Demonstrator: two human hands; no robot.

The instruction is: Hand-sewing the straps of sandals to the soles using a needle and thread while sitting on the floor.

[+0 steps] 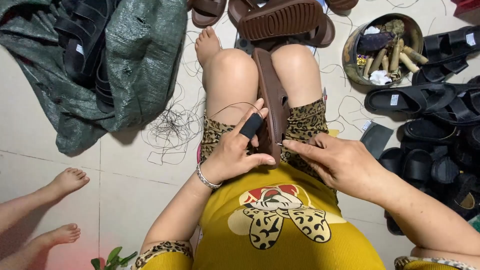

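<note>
Brown leather strapped sandal (270,100) wedged upright between the knees. Left hand (235,150) (black finger guard) grips its heel end; right hand (340,162) pinches a needle against it, thin black thread (230,107) looping above.

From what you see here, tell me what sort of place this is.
Likely a home sandal-stitching spot on a tiled floor: black sandals piled about, thread scraps, a brown sandal clamped between the knees.

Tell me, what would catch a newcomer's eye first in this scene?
Centre stage, a brown sandal stands clamped between the seated person's knees, with the left hand steadying it and the right hand pinching at its edge. To the right lies a heap of black sandals; upper left, a green woven sack holds more.
</note>
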